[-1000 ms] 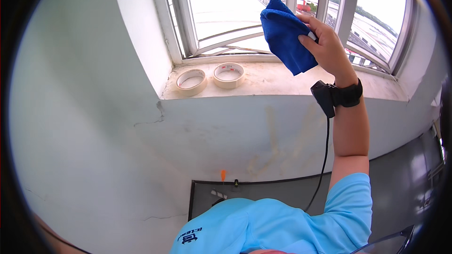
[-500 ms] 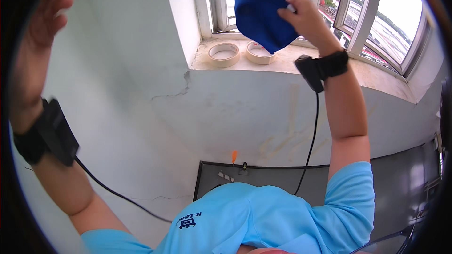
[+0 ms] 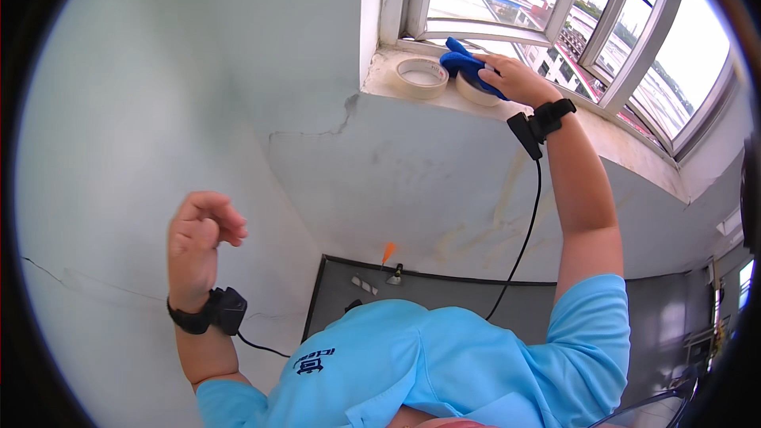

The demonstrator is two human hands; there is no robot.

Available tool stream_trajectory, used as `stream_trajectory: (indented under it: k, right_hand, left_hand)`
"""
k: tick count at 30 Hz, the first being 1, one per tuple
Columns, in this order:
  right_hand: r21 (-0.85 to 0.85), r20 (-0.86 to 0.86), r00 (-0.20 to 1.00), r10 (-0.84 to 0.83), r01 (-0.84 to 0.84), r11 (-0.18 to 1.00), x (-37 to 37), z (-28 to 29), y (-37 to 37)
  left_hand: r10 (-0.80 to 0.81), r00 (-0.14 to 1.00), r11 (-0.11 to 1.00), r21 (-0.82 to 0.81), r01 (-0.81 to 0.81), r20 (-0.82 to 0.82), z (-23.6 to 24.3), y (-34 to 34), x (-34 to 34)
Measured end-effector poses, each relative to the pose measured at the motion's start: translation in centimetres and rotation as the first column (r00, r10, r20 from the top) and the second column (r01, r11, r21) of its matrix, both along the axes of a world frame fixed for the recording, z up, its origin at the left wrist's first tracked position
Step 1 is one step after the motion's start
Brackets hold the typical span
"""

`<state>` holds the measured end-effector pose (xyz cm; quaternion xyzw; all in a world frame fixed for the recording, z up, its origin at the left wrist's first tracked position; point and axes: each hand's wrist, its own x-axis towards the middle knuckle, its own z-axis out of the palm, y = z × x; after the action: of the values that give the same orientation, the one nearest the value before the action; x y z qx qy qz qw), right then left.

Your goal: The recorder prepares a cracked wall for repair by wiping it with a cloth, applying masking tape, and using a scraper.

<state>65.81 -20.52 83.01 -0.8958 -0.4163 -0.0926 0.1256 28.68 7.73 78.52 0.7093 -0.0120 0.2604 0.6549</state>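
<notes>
Blue cloth [image 3: 468, 66], 1 pc.: bunched over window sill [image 3: 384, 65], partly covering R-most tape roll [image 3: 473, 95]. Our R hand [image 3: 514, 79]: on cloth, fingers stretched; we can't tell if pinching. Our L hand [image 3: 198, 239]: raised, fingers loosely curled. 2nd tape roll [image 3: 422, 93], cream: on sill, L of cloth. Black wrist straps [image 3: 555, 115], 1 per arm.

From here the cloth [image 3: 457, 63] is deep blue, the tape rolls [image 3: 420, 93] cream, the shirt [image 3: 499, 357] sky blue with a dark chest print, the wrist straps [image 3: 553, 114] black, the sill [image 3: 383, 71] off-white with brownish blotches, the wall [image 3: 277, 40] pale grey-green.
</notes>
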Motion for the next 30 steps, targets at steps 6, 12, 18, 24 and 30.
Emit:
stream_trajectory:
  k: [6,12,18,24,30]
  right_hand:
    - [-0.163,0.016,0.991,-0.134,0.134,0.977,-1.9,-0.6,1.3]
    - [0.398,0.265,0.951,0.161,-0.260,0.880,-4.7,1.2,-1.7]
    - [0.637,-0.418,0.784,0.458,-0.107,0.764,-12.7,-6.5,-2.0]
    - [0.500,-0.746,0.614,0.257,0.261,0.826,-15.8,-17.6,-3.8]
    - [0.330,-0.833,0.546,0.086,0.367,0.870,-18.3,-20.9,-6.2]
  left_hand:
    - [-0.102,0.975,0.977,-0.204,0.061,-0.197,-6.1,0.8,0.0]
    - [0.168,0.974,0.939,-0.277,-0.204,-0.151,-10.2,3.1,0.2]
    - [0.574,0.739,0.812,0.358,-0.461,-0.353,-17.0,4.5,-1.6]
    - [0.451,0.789,0.889,0.283,-0.359,-0.416,-19.3,2.6,-1.2]
    - [0.404,0.813,0.911,0.270,-0.312,-0.421,-17.0,1.4,-0.2]
